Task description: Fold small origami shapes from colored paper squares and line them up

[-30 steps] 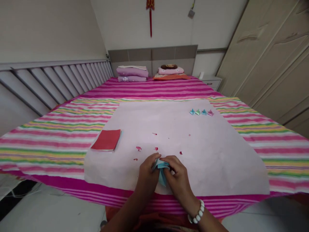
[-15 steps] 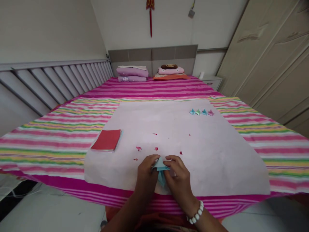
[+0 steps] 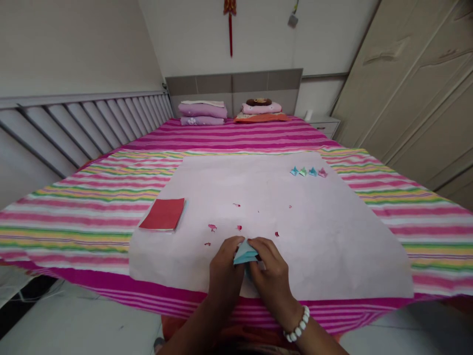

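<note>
A folded light-blue sheet of paper (image 3: 245,252), a layered triangle in shape, is held between my two hands near the front edge of the large white sheet (image 3: 332,246). My left hand (image 3: 227,264) grips its left side, and my right hand (image 3: 271,264), with a white bead bracelet on the wrist, pinches its right side. The paper's lower part is mostly hidden by the hands. Just beyond the hands lie small red paper scraps, among them one scrap (image 3: 212,227) to the left and another scrap (image 3: 277,234) to the right.
A stack of square paper with red on top (image 3: 163,214) lies at the sheet's left. Several small folded paper pieces (image 3: 313,171) stand in a row at the far right. Striped bedding (image 3: 74,222) surrounds the sheet; folded quilts (image 3: 203,109) rest by the headboard.
The blue paper has tilted and its lower flap no longer hangs in sight. The fingers of my right hand have closed further around its top and right side.
</note>
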A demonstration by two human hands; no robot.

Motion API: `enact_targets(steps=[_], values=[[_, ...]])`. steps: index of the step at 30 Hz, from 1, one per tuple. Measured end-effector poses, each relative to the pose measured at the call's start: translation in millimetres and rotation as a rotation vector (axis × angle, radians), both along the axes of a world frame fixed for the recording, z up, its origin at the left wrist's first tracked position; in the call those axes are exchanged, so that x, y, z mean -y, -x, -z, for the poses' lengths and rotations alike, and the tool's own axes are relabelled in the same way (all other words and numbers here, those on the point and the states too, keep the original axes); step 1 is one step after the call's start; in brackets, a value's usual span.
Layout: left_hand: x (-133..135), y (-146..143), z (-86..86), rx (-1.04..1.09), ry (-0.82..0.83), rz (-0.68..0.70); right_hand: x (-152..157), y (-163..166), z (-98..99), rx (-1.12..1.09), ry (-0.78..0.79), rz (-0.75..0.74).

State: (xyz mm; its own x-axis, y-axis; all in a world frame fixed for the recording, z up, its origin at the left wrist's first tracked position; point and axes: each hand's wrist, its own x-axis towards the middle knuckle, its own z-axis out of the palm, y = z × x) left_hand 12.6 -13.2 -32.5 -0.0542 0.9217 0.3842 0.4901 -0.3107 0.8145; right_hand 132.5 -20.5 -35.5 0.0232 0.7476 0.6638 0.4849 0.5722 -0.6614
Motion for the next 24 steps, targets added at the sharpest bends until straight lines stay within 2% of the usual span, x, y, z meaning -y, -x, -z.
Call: enact_targets(steps=[4, 9, 15, 19, 24], values=[[0, 0, -1.4, 0.034, 0.065, -0.016, 1, 0, 2.6, 0.000, -0.042, -0.008], [-1, 0, -1.0, 0.128, 0.147, 0.031, 3, 0, 8.8, 0.009, -0.067, -0.004], [3, -3, -2.9, 0.049, 0.022, -0.022, 3, -1, 4.4, 0.059, -0.017, -0.004], [6, -1, 2.2, 0.013, -0.061, -0.030, 4, -2, 2.1, -0.007, 0.004, -0.027], [6, 2, 2.2, -0.032, -0.166, 0.056, 5, -3, -1.3, -0.146, 0.070, -0.046]])
